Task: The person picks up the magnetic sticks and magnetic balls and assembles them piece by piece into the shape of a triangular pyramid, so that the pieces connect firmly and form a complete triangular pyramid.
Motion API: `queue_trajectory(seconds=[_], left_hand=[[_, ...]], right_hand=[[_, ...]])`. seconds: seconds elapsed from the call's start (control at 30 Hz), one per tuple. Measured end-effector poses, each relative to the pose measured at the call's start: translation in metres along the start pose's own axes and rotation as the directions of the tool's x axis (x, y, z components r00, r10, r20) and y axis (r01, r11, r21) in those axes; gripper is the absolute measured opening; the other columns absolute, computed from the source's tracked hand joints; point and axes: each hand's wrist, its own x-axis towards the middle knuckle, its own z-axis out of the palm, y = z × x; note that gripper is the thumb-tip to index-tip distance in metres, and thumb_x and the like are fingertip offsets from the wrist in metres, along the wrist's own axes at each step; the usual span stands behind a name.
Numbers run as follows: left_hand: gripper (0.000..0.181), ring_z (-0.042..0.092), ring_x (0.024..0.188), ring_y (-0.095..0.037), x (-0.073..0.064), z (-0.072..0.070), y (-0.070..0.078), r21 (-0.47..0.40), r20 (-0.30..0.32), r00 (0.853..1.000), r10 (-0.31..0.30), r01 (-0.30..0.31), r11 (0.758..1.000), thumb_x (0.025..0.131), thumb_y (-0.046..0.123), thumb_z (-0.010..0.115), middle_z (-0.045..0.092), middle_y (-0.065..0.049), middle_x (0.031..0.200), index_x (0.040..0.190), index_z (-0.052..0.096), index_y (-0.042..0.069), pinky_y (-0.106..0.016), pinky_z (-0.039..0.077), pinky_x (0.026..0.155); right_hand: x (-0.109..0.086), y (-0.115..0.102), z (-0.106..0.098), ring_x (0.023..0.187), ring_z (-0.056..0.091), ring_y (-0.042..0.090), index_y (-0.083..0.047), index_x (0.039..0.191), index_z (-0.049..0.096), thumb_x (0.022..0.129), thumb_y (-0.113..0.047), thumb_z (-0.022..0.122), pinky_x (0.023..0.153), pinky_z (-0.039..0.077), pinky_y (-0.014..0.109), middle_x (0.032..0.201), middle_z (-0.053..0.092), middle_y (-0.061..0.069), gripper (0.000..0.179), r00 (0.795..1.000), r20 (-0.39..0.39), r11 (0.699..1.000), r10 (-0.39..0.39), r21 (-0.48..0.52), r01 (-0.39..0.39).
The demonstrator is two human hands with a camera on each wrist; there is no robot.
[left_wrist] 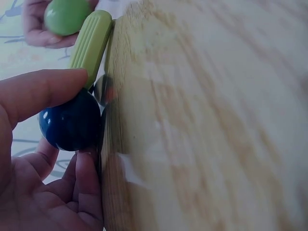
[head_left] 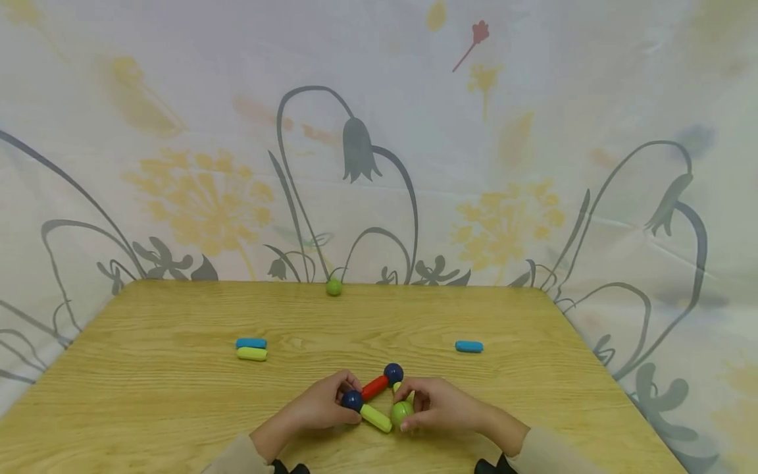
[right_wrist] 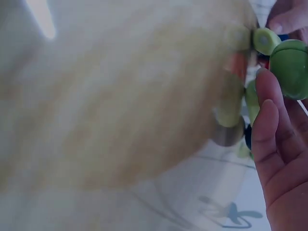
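My left hand (head_left: 320,403) grips a dark blue ball (left_wrist: 72,120) between thumb and fingers. From that ball a yellow-green rod (head_left: 376,418) points toward the right hand, and a red rod (head_left: 374,388) runs to a second dark blue ball (head_left: 393,373) farther back. With thumb and fingers, my right hand (head_left: 444,407) pinches a green ball (head_left: 402,413) close to the first yellow-green rod's free end. Another yellow-green rod (right_wrist: 252,102) lies between the far blue ball and the green ball, mostly hidden by the right fingers in the head view.
On the wooden table (head_left: 177,408), a blue rod (head_left: 251,343) and a yellow-green rod (head_left: 252,354) lie side by side at left. A separate blue rod (head_left: 469,346) lies at right. Another green ball (head_left: 334,287) sits at the back edge, before a flower-patterned curtain (head_left: 379,210).
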Motion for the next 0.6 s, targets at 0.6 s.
queue_trajectory(seconds=[0.6], left_hand=[[0.031,0.046,0.080,-0.020,-0.0006,0.0001,0.0000,0.001,0.010,1.000,0.009,-0.009,1.000,0.082,0.007,0.070,0.051,-0.007,0.098,0.105,0.050,0.006,-0.031,0.040,0.069]], right_hand=[[0.0019,0.0037,-0.0017,0.091,0.053,0.004,-0.015,0.103,0.059,0.082,-0.026,0.072,0.074,0.049,0.023,0.115,0.057,0.003,0.027,0.978,0.101,0.964,-0.184,-0.177,0.200]])
